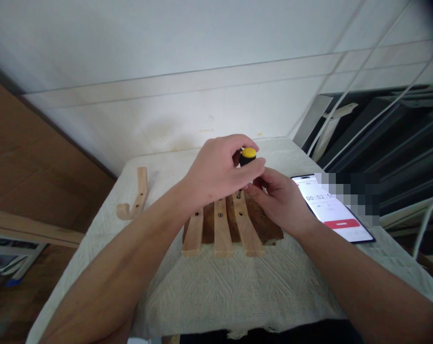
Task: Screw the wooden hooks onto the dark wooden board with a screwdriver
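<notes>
My left hand point(216, 172) is wrapped round the top of a screwdriver with a black handle and yellow cap point(248, 154), held upright over a dark wooden board point(265, 224). Three light wooden hooks point(221, 231) lie side by side on the board, each with a screw hole. My right hand point(279, 198) pinches low at the screwdriver's shaft, near the hole of the right-hand hook; what its fingertips hold is hidden. A loose fourth wooden hook point(137, 198) lies at the table's left.
A white textured cloth point(238, 286) covers the small table. A phone point(333, 208) showing a running timer and a red button lies at the right. Brown board leans at the left; white cables and dark metal frames stand at the right.
</notes>
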{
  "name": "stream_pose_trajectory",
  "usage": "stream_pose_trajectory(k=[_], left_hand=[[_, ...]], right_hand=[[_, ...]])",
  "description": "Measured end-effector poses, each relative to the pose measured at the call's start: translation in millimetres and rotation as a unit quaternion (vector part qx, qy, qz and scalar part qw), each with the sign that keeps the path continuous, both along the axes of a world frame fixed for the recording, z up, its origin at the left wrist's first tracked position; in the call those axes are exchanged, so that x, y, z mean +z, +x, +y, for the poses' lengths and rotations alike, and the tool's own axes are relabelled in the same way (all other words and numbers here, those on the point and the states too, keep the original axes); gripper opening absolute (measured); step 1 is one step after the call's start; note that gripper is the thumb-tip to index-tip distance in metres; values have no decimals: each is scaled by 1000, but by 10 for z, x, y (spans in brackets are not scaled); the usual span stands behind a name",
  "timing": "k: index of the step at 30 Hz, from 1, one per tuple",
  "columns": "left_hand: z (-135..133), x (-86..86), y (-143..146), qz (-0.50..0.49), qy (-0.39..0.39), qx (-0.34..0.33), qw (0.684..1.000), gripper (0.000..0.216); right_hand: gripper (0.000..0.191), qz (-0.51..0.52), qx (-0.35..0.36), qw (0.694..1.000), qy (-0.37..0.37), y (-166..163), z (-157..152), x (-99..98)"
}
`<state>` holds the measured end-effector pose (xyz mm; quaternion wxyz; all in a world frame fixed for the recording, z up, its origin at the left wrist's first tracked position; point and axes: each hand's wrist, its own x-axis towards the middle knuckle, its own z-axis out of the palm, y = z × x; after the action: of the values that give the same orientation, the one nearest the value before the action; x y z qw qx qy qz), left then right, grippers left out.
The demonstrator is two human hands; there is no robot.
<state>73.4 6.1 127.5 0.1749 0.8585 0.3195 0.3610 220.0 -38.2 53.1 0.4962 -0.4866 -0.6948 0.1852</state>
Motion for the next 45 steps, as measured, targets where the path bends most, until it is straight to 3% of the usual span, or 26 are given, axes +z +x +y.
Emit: stream_pose_trajectory(k=[11, 20, 29, 34, 37, 42, 45], left_hand=[[32, -36, 4, -34, 1, 63, 997, 25], [0, -16, 14, -8, 1, 6, 1000, 16], [-8, 23, -6, 9, -37, -82, 996, 17], [-3, 14, -5, 21, -55, -117, 991, 20], [-2, 8, -10, 17, -55, -92, 994, 20], [-20, 30, -27, 1, -18, 7, 1000, 19], [-39, 51, -25, 6, -2, 20, 1000, 14]], right_hand=[[16, 0, -28, 1000, -8, 2, 14, -35], [17, -44, -29, 997, 51, 5, 1, -19], [18, -26, -47, 998, 34, 2, 28, -58], [10, 1, 13, 1000, 25, 17, -17, -10], [9, 7, 24, 1000, 16, 23, -28, 5], [17, 7, -25, 1000, 14, 20, 23, -43], [19, 17, -26, 1000, 4, 12, 33, -47]])
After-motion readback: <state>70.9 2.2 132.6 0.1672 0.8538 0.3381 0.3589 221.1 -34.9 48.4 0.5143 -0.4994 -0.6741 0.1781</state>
